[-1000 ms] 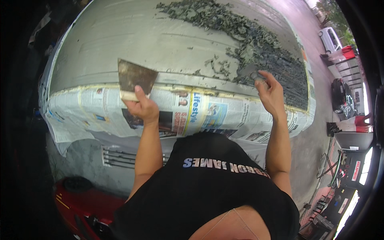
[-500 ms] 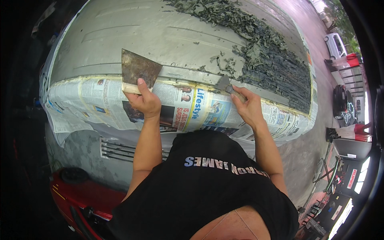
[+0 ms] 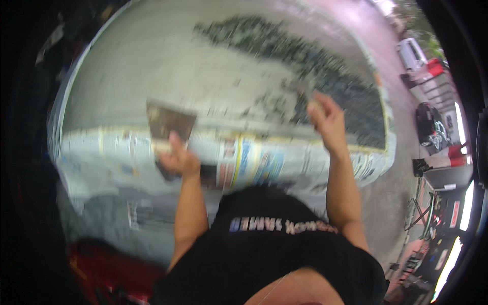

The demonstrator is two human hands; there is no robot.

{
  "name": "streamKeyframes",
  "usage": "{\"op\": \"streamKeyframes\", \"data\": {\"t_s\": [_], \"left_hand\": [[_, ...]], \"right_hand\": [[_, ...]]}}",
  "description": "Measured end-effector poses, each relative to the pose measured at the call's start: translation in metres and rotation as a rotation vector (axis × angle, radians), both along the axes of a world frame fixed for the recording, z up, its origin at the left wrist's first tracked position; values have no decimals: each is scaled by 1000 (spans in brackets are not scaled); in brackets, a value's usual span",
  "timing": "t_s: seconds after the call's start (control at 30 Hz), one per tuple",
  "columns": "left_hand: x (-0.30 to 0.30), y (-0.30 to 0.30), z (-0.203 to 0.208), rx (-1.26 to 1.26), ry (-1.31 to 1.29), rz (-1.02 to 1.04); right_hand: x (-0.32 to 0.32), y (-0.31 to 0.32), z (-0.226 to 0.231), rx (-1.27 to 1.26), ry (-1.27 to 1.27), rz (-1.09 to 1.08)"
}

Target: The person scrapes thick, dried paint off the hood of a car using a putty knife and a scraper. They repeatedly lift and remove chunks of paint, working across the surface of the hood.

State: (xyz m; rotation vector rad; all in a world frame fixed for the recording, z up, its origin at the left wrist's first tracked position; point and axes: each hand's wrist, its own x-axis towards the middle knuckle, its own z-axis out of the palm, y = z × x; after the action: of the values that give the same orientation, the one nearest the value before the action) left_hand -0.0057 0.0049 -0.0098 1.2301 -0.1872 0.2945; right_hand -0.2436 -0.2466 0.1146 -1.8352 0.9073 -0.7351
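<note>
My left hand (image 3: 180,159) grips a wide scraper (image 3: 171,122) with a stained, flared metal blade, held up over the taped edge of a grey vehicle panel (image 3: 168,66). In my right hand (image 3: 329,122) is a narrower scraper, its pale handle (image 3: 316,109) between the fingers; its blade is smeared by motion. That blade is over the border of the dark, wrinkled, peeling paint (image 3: 351,101) on the panel's right side. Whether it touches the surface I cannot tell. Loose dark flakes (image 3: 274,105) lie to its left on the bared grey surface.
Newspaper sheets (image 3: 117,152) with yellow tape cover the panel's near side. A red car (image 3: 112,269) stands at the lower left. To the right are a white vehicle (image 3: 412,54), a black car (image 3: 429,124) and red-and-white barriers (image 3: 447,157).
My right hand has moved up and right with the narrow scraper, from the taped edge to the peeling paint. The view has shifted; my left hand still holds the wide scraper.
</note>
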Motion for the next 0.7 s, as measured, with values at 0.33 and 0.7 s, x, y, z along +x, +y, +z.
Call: {"op": "streamKeyframes", "data": {"t_s": [0.33, 0.7], "left_hand": [[4, -1, -7, 10, -89, 36], [1, -1, -1, 7, -110, -17]], "right_hand": [[-54, 34, -5, -147, 370, 132], [-47, 63, -43, -35, 340, 166]]}}
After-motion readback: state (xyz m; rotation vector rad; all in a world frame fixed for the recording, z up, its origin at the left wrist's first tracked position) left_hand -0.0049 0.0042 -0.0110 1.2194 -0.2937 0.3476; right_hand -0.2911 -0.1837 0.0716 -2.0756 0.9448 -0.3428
